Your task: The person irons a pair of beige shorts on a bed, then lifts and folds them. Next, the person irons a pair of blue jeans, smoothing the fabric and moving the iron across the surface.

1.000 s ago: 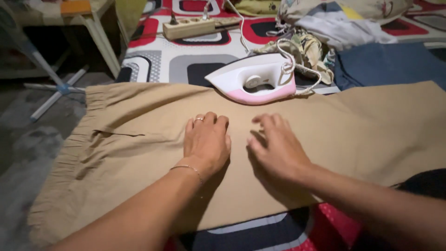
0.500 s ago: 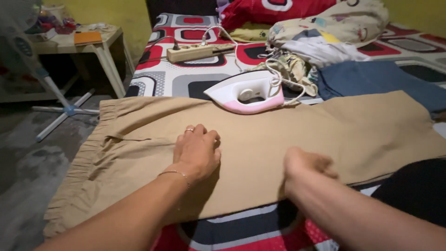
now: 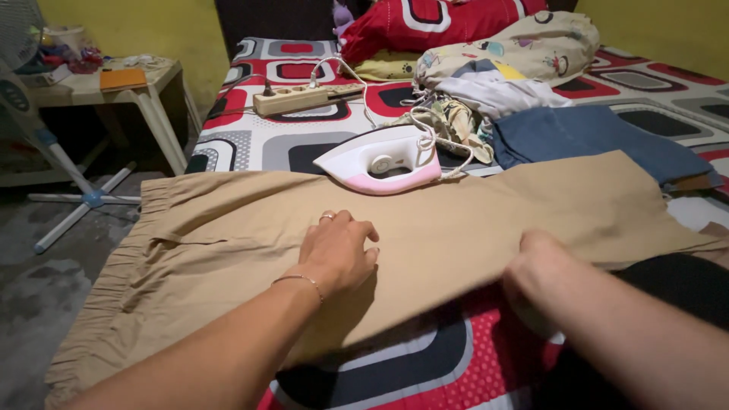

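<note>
1. Left hand [image 3: 338, 250] lies palm-down, grasping nothing, on the beige trousers [image 3: 471, 220].
2. Right hand [image 3: 535, 269] curls at the trousers' near edge; whether it pinches the cloth cannot be told.
3. Trousers lie spread flat across the patterned bed [image 3: 250, 144], waistband towards the left.
4. White-and-pink iron [image 3: 380, 161] rests just beyond them, with a power strip [image 3: 304, 97] and a heap of clothes [image 3: 524, 83] farther back.
</note>
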